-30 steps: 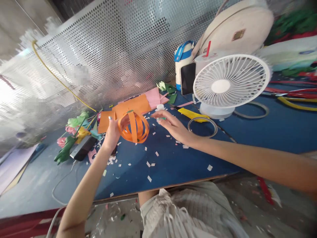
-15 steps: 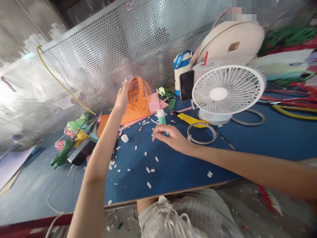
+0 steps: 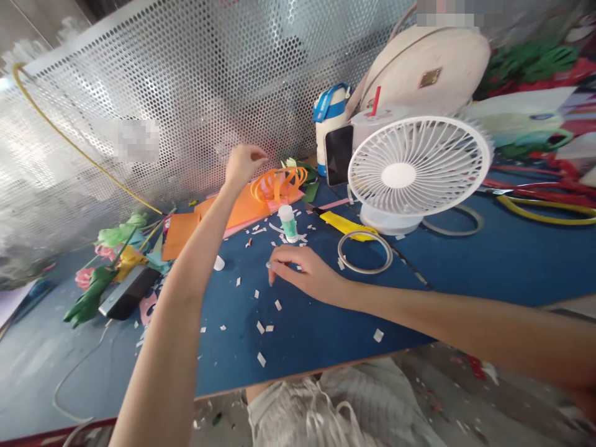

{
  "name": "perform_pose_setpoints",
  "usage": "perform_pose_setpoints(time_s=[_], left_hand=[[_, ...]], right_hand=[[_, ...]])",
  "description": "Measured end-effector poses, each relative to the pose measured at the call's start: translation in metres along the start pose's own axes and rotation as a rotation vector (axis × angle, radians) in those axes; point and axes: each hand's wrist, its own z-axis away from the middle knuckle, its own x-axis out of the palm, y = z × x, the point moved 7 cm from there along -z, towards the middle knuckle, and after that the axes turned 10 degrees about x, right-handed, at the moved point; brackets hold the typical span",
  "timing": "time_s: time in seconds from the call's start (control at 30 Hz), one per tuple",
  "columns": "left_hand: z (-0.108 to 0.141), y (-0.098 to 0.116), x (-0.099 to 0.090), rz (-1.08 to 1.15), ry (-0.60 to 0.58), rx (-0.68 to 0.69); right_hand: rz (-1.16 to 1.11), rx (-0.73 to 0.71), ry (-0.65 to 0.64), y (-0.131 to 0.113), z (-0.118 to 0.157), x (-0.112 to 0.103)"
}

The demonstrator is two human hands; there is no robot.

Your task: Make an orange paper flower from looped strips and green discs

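My left hand is raised over the back of the table with its fingers loosely bent and nothing visible in them. Just right of it and lower, a ball-like piece of curved orange paper strips lies on flat sheets of orange paper and pink paper. Over the table's middle, my right hand is closed, thumb and fingertips near each other; anything inside is too small or hidden to name. An uncapped-looking glue stick with a white top stands behind it. A small white cap lies beside my left forearm.
White paper scraps dot the blue table. To the right are a yellow utility knife, a tape ring, a white fan, a phone and a bottle. Paper flowers and a black box sit left.
My left hand has let go of the orange paper strip piece, which now sits lower on the sheets, to the hand's right. My right hand keeps nearly the same pose. The view has shifted slightly.
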Motion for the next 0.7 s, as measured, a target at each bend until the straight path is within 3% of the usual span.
perform_pose_setpoints(time_s=[0.2, 0.37, 0.53, 0.7], left_hand=[[0.010, -0.002, -0.072, -0.386, 0.156, 0.029], [0.036, -0.042, -0.127, -0.529, 0.187, -0.117], [0.065, -0.092, -0.157, -0.595, 0.131, -0.275], [0.073, -0.126, -0.173, -0.688, 0.111, -0.367]], right_hand=[[-0.004, -0.028, -0.010, -0.002, 0.002, 0.001], [0.032, -0.030, -0.030, 0.000, 0.002, 0.003], [0.089, -0.038, -0.083, 0.001, 0.003, 0.011], [0.119, -0.049, -0.150, 0.010, 0.004, 0.024]])
